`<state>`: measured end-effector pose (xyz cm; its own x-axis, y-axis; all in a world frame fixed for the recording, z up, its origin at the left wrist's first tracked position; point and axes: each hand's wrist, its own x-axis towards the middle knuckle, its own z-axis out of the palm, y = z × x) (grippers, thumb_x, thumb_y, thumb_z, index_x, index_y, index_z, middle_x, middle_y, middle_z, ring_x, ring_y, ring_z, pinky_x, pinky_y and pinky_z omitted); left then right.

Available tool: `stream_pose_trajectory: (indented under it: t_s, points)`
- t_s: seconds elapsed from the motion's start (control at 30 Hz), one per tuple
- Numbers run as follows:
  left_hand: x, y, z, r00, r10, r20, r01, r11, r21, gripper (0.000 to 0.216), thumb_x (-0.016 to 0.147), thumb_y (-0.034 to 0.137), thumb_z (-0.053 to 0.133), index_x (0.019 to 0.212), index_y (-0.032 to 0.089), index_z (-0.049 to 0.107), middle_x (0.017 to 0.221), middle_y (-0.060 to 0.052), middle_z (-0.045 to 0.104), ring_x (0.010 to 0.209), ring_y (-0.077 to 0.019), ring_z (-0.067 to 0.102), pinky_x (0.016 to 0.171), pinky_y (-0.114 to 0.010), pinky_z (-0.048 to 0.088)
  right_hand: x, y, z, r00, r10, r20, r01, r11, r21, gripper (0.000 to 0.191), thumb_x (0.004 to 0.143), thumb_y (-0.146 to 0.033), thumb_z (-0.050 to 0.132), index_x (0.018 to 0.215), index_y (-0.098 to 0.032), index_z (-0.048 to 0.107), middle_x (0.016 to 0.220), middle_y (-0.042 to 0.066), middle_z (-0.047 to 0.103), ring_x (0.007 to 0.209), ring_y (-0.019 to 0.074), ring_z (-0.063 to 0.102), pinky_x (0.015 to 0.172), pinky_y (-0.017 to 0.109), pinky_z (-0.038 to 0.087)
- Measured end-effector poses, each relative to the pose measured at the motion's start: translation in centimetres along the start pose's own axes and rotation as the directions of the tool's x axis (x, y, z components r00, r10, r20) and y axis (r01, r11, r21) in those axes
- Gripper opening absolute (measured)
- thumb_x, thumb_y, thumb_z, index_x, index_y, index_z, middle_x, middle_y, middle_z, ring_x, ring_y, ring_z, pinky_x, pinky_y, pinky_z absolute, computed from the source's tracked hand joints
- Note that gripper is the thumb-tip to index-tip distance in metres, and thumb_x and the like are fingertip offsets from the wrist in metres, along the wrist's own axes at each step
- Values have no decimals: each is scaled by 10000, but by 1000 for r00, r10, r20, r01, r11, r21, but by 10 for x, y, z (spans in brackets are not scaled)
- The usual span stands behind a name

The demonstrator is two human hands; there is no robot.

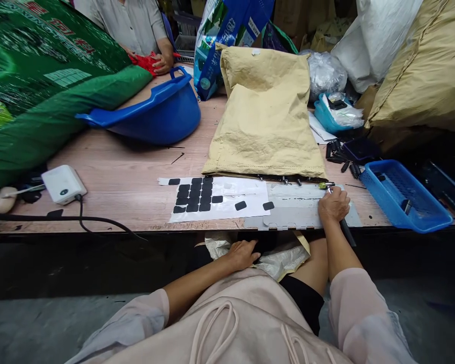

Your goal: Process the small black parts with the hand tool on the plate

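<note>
In the head view my right hand (333, 205) is closed around a small hammer-like tool (347, 233). Its black handle sticks out below the hand, and a shiny yellowish head lies crosswise above it. That hand rests at the right end of a grey plate (296, 202) on the table. Low over my lap, my left hand (243, 254) has its fingers curled at a dark item and a whitish bag (288, 260); what it holds is hidden. Left of the plate lies a white sheet (235, 184) with rows of black rounded stickers (194, 194).
A tan sack (267, 116) stands behind the sheet. To the right is a blue basket (405, 197); further left sit a blue basin (155, 111), a white box (63, 184) with a cable, and a green bag (60, 101). Another person's hand (163, 63) is at the back.
</note>
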<state>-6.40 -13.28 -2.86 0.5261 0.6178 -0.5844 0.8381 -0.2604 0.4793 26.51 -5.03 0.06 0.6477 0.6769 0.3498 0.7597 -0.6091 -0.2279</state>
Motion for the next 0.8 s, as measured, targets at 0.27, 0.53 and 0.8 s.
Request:
stream_pose_trajectory:
  t_s: [0.27,0.53,0.8]
  points:
    - [6,39,-118,939,178,-294,-230,961,-155,356,991,445,572,1189,215,759,956,-56,798,834,-208,725,701,-277,509,-1,-2,0,1000,7,24,-7,999,-31,300,965,-264,515,1227,-177,633,1179,159,631,1060,287,549,807,382,424]
    - [81,45,-193,839,56,-542,56,981,187,482,1017,243,449,1477,294,585,1129,-92,779,1062,-306,714,857,-381,534,-3,-3,-3,998,10,56,-8,999,-39,292,983,-267,504,1233,-171,618,1186,165,621,1063,291,543,809,380,409]
    - [100,40,-216,785,86,-613,51,978,203,636,990,319,549,1608,329,403,1257,-96,718,1120,-322,677,880,-391,524,-4,-2,-2,999,1,47,1,999,-52,284,984,-263,503,1218,-169,634,1152,153,628,1041,280,551,797,365,404]
